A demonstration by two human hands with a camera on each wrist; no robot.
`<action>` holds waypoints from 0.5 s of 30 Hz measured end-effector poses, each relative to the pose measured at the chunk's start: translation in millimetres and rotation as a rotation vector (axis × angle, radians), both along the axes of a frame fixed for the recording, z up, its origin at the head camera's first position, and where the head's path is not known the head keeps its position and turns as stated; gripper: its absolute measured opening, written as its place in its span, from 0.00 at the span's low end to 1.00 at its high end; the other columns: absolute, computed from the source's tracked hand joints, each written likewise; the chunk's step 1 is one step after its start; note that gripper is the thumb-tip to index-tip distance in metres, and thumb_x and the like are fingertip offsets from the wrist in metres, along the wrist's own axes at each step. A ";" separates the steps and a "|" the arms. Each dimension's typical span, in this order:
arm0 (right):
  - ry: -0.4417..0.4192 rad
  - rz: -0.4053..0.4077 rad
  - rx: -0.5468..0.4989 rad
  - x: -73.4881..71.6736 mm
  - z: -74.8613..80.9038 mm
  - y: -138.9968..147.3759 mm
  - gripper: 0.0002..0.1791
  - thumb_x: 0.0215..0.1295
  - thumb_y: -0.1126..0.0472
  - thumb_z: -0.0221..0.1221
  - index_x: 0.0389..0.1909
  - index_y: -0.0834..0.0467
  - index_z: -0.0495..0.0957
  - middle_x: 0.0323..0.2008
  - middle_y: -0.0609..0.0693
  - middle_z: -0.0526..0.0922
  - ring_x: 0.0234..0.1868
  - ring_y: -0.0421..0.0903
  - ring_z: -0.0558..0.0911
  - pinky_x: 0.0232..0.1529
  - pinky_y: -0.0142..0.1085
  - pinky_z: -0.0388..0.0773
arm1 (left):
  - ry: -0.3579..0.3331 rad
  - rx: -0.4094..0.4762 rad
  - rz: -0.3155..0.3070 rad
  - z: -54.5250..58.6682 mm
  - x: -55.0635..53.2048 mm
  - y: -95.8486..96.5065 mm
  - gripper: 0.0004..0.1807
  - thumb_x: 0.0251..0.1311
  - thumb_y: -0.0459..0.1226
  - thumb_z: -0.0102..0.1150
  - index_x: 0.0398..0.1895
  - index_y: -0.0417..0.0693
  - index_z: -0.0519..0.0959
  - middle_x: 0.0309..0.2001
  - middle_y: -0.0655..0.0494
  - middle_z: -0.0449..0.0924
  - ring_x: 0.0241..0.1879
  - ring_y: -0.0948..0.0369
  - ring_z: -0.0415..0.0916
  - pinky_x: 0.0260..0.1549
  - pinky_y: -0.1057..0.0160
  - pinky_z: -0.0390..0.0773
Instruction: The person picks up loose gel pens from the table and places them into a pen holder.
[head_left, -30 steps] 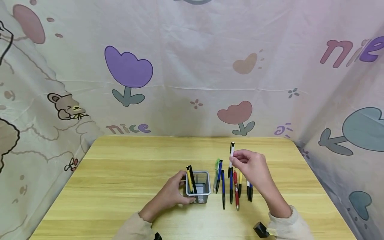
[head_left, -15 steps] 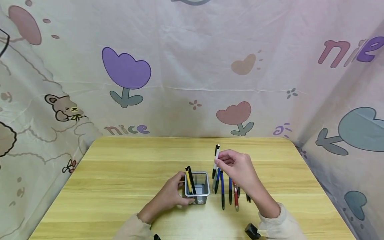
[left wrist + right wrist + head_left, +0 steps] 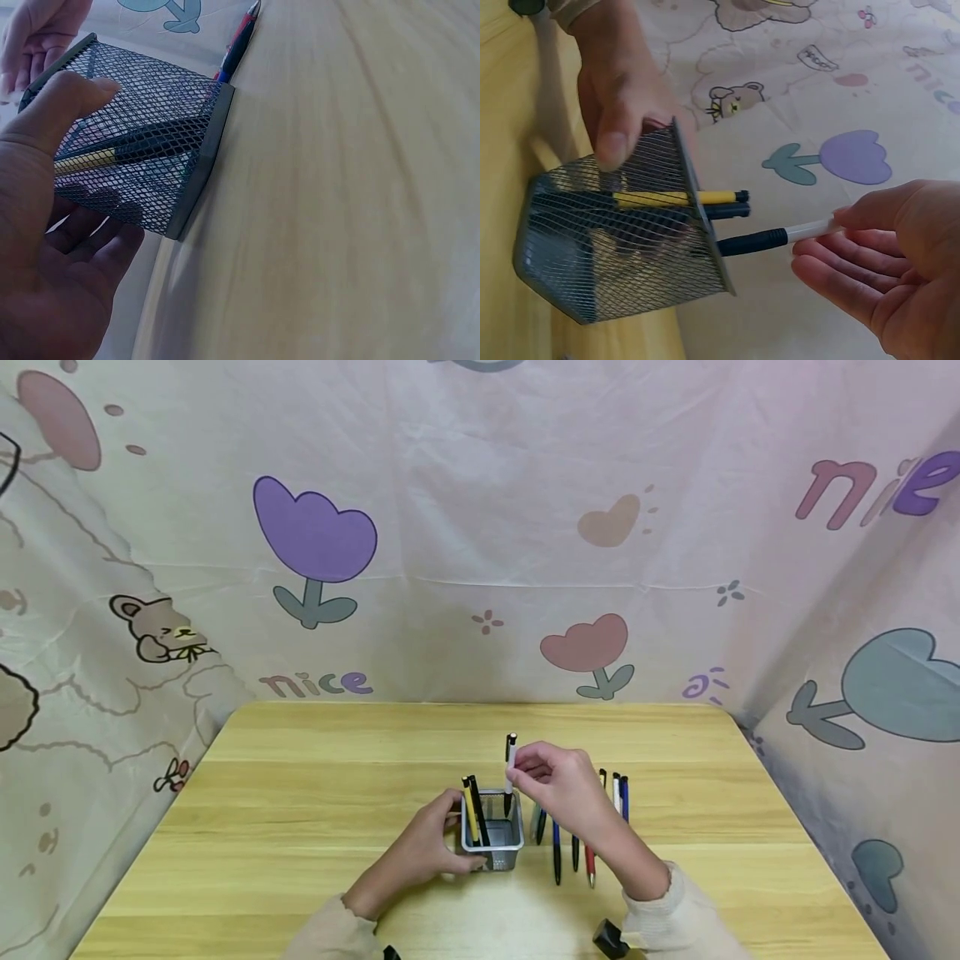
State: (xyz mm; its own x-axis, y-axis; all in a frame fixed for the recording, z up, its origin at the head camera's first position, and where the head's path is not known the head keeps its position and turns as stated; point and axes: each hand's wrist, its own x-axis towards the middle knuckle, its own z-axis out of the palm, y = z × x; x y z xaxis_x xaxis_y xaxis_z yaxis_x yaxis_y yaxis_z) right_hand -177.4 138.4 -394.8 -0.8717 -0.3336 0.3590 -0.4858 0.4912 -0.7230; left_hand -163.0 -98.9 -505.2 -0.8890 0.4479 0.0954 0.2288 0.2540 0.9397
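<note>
A mesh pen holder (image 3: 504, 860) stands on the table, a yellow pen (image 3: 470, 814) and a black pen (image 3: 480, 814) leaning inside it. My left hand (image 3: 431, 839) grips its left side, thumb on the near face and fingers behind. Between thumb and fingertips my right hand (image 3: 562, 785) pinches a white pen (image 3: 512, 764) with a black grip, held nearly upright. In the right wrist view the dark tip end of the white pen (image 3: 802, 231) is at the holder's mouth, just entering it.
Right of the holder lie several pens: a blue pen (image 3: 557, 853), a red pen (image 3: 590, 867), and a white pen (image 3: 617, 792) beside another blue pen (image 3: 625, 797). My right forearm hides part of them. A printed cloth (image 3: 450, 527) hangs behind the wooden table (image 3: 337, 752).
My right hand has carried the white pen leftward from above the loose pens to the holder's mouth, lowering it slightly. The left hand keeps its grip on the holder.
</note>
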 end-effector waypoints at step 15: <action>-0.061 0.031 0.161 -0.1 -16.1 -23.6 0.05 0.64 0.65 0.69 0.39 0.61 0.86 0.32 0.51 0.91 0.33 0.42 0.90 0.41 0.35 0.91 | 0.018 -0.004 -0.007 0.2 -1.3 -0.3 0.43 0.42 0.34 0.83 0.63 0.42 0.69 0.61 0.47 0.78 0.62 0.49 0.81 0.67 0.59 0.80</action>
